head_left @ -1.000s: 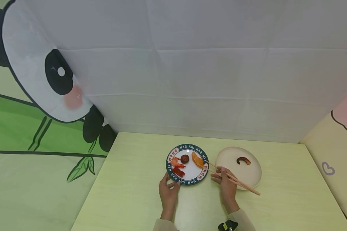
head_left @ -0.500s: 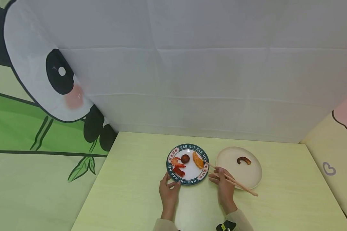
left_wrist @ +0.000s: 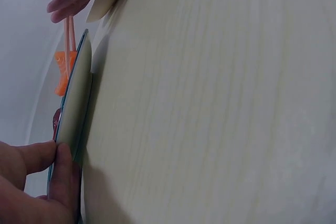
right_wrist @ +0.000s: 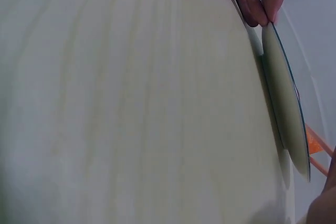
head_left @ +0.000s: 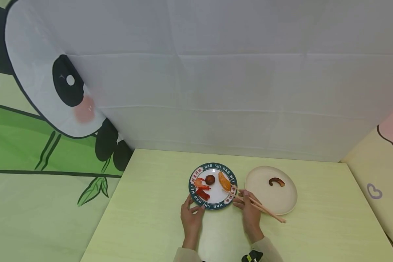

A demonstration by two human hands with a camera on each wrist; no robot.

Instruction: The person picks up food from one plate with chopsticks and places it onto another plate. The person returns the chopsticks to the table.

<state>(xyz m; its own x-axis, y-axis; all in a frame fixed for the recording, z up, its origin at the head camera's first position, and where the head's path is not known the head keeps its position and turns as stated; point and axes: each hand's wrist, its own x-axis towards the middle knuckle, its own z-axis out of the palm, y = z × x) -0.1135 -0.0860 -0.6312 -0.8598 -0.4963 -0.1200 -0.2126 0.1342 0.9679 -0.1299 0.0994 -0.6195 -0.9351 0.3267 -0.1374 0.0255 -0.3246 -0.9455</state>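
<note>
A small plate with a dark green lettered rim [head_left: 213, 206] holds an orange wedge-shaped food piece [head_left: 223, 180], a brown ball [head_left: 210, 179], a shrimp [head_left: 200, 183] and a red piece [head_left: 202, 194]. My left hand [head_left: 191, 222] pinches this plate's near-left rim between thumb and fingers, as the left wrist view [left_wrist: 58, 171] also shows. In my right hand [head_left: 250, 217] is a pair of wooden chopsticks [head_left: 271, 214], their thick ends pointing back to the right. The chopstick tips lie on either side of the orange piece's lower end.
Right of the green-rimmed plate stands a larger cream plate [head_left: 283, 207] bearing a brown curved food piece [head_left: 276, 181]. Both are on a pale wood-grain table [head_left: 144, 203]. Behind it hangs a grey-white cloth [head_left: 229, 83], and a printed panda cloth [head_left: 52, 153] is at the left.
My right hand has shifted slightly left with the chopsticks, and their tips have come over the plate around the orange piece's lower end. My left hand keeps its hold on the rim.
</note>
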